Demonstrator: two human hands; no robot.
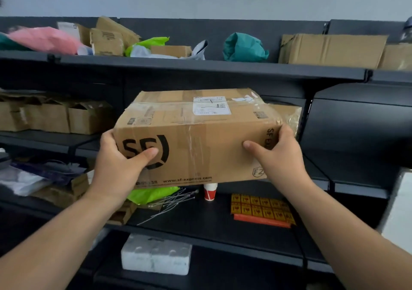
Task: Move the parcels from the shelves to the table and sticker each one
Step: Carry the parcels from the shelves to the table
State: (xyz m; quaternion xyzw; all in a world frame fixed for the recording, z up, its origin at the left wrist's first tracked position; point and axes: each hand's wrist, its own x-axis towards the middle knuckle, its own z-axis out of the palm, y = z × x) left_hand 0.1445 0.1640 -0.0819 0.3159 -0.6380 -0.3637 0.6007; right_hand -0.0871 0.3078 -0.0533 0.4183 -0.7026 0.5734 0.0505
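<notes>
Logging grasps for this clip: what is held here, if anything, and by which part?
The SF cardboard box, gripped at its two ends: left hand on the left end, right hand on the right end.

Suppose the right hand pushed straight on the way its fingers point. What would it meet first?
The right hand already has a grip on the SF cardboard box; its fingers wrap the box's right end, so the box itself comes first.

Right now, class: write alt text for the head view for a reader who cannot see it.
Two hands, left and right, hold a taped SF box by its ends before dark shelves of parcels. Below it sit a paper cup and yellow stickers.
</notes>
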